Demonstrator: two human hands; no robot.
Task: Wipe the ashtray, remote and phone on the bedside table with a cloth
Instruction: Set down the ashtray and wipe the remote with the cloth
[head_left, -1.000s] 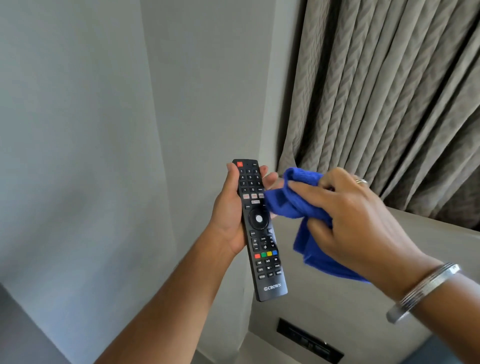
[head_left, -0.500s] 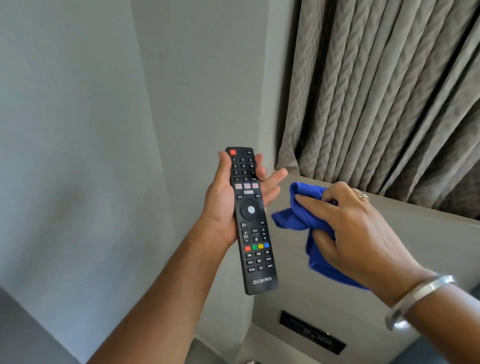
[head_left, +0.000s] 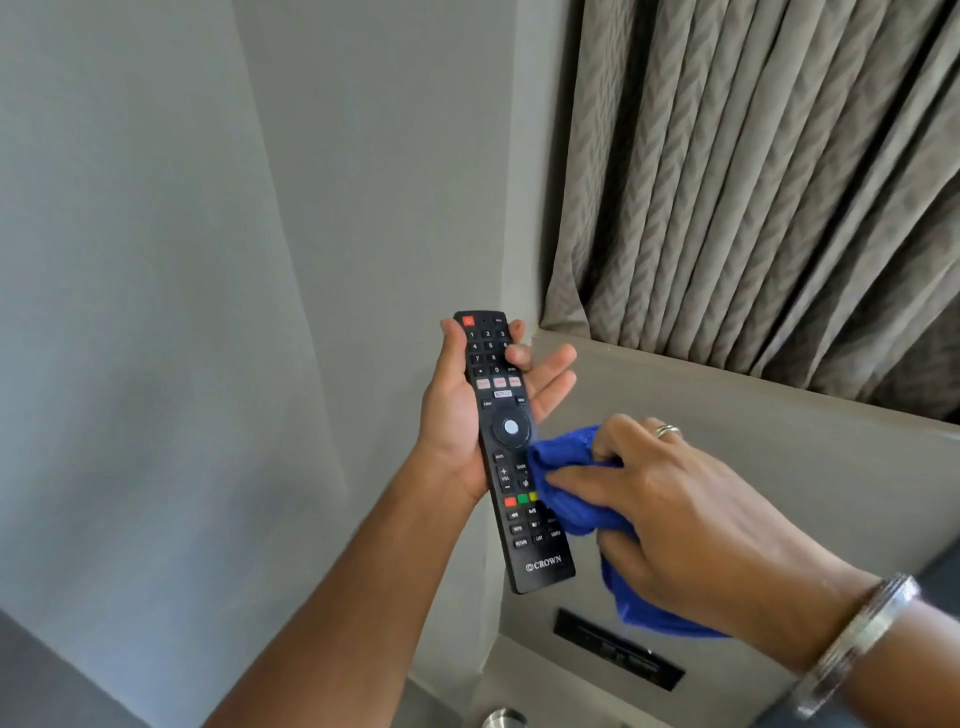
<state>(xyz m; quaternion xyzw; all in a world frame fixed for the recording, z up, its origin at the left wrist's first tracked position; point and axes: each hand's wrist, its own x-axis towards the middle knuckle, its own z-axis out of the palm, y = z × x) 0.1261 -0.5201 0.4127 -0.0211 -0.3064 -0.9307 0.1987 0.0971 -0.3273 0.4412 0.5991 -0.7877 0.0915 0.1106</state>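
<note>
My left hand (head_left: 457, 415) holds a long black remote (head_left: 506, 447) upright in the air, buttons facing me, thumb on its left edge and fingers behind it. My right hand (head_left: 691, 530) is closed around a bunched blue cloth (head_left: 566, 499), which presses against the remote's lower right side over the coloured buttons. A ring and a metal bangle are on the right hand and wrist. The ashtray, the phone and the bedside table top are not visible.
Grey walls fill the left and centre. Pleated grey-brown curtains (head_left: 753, 182) hang at the upper right above a grey padded panel (head_left: 779, 467) with a dark switch plate (head_left: 618, 657). A small metal object (head_left: 501, 719) shows at the bottom edge.
The cloth was apart from the remote half a second ago; my right hand has moved left and down, so the cloth now touches the remote's lower half. The left hand keeps its hold.
</note>
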